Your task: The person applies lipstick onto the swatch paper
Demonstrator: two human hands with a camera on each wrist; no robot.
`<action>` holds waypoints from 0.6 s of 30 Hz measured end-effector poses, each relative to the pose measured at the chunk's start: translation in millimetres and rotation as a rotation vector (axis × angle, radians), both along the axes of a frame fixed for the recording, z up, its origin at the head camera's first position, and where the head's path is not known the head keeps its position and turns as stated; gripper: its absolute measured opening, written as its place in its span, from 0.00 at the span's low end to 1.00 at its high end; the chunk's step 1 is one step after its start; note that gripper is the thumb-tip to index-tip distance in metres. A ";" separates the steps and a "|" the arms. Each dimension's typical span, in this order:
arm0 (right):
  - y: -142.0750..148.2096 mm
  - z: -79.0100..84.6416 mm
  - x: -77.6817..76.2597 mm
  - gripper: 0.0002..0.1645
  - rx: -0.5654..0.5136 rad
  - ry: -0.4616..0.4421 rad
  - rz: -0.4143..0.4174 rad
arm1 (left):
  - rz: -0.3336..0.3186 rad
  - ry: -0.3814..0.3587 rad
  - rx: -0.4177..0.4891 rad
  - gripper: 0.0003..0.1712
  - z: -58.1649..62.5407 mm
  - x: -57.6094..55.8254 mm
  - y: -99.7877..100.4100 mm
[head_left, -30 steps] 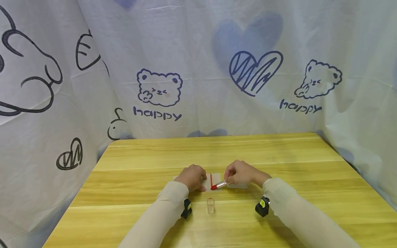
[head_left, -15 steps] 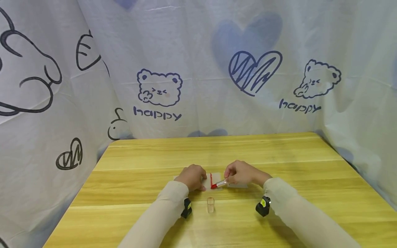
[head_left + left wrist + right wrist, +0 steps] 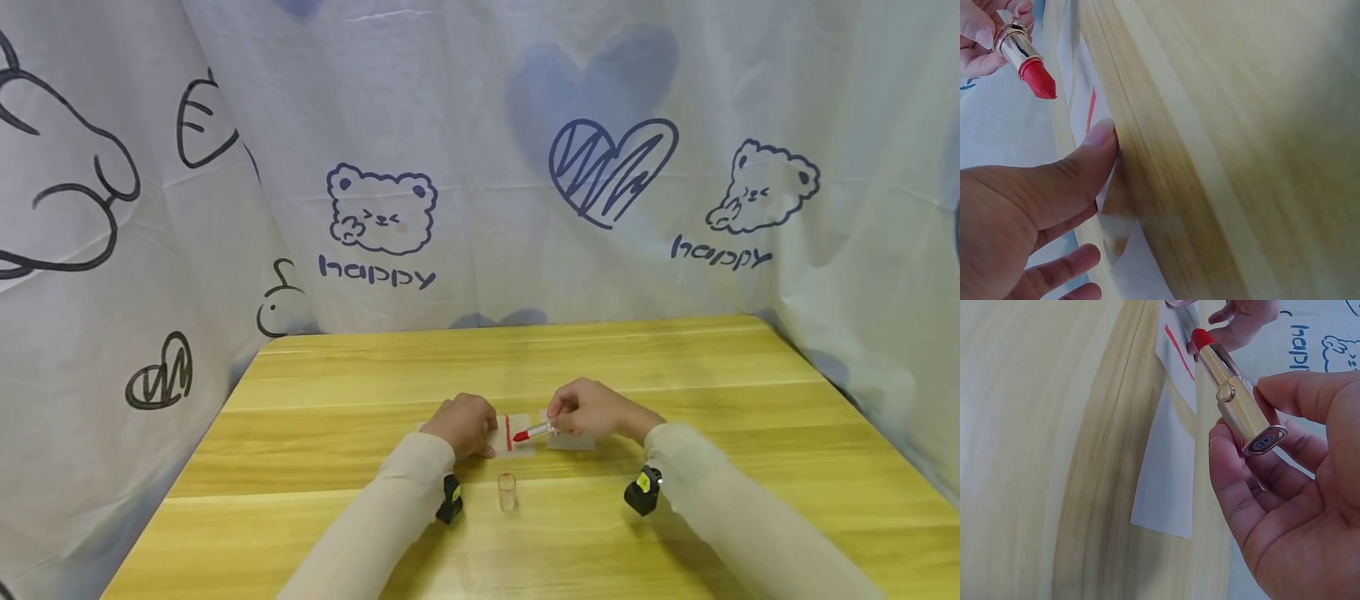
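Observation:
My right hand [image 3: 594, 410] pinches a lipstick [image 3: 536, 431] between thumb and fingers. Its gold case [image 3: 1241, 409] lies across the fingertips in the right wrist view, and the red bullet [image 3: 1039, 80] sticks out, pointing toward my left hand. Beneath that tip is a small white paper [image 3: 523, 427] bearing one straight red line [image 3: 508, 435]. The bullet sits just right of this line. My left hand [image 3: 463, 425] rests at the paper's left side, its thumb [image 3: 1088, 156] pressing down near the edge and the other fingers loosely bent.
A clear lipstick cap [image 3: 507, 493] stands on the wooden table [image 3: 360, 533] in front of the paper. Another white paper [image 3: 1166, 481] lies to the right, partly under my right hand. More white paper [image 3: 1138, 275] shows beneath my left hand. A printed curtain [image 3: 480, 167] hangs behind.
My right hand has drawn the lipstick up and to the right, away from the lower end of the red line. My left hand has stayed in place.

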State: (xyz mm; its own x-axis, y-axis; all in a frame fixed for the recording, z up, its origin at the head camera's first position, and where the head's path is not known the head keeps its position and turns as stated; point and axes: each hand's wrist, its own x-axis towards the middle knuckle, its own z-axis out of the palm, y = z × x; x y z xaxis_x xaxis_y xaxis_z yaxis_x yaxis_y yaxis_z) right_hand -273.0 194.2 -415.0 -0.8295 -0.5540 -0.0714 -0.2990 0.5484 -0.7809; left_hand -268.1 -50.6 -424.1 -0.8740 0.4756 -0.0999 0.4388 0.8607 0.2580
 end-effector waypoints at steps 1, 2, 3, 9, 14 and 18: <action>1.2 0.2 -0.4 0.04 0.001 -0.003 -0.004 | 0.002 -0.003 -0.001 0.22 -0.4 -0.5 0.0; 2.2 0.4 -0.7 0.04 -0.001 -0.006 -0.008 | 0.005 -0.006 -0.002 0.22 -0.8 -1.1 0.1; 3.0 0.4 -1.1 0.04 -0.003 -0.006 -0.011 | 0.009 -0.011 -0.002 0.22 -1.3 -1.6 0.2; 8.4 3.4 -1.4 0.04 -0.004 -0.005 -0.031 | 0.022 -0.021 0.001 0.23 -0.4 -2.0 -2.0; 13.9 5.2 -1.1 0.05 -0.004 0.011 -0.047 | 0.022 -0.011 0.001 0.23 2.7 -0.8 -6.5; 18.9 7.5 -0.6 0.06 -0.001 0.017 -0.057 | 0.034 -0.008 -0.007 0.23 2.5 -1.7 -9.8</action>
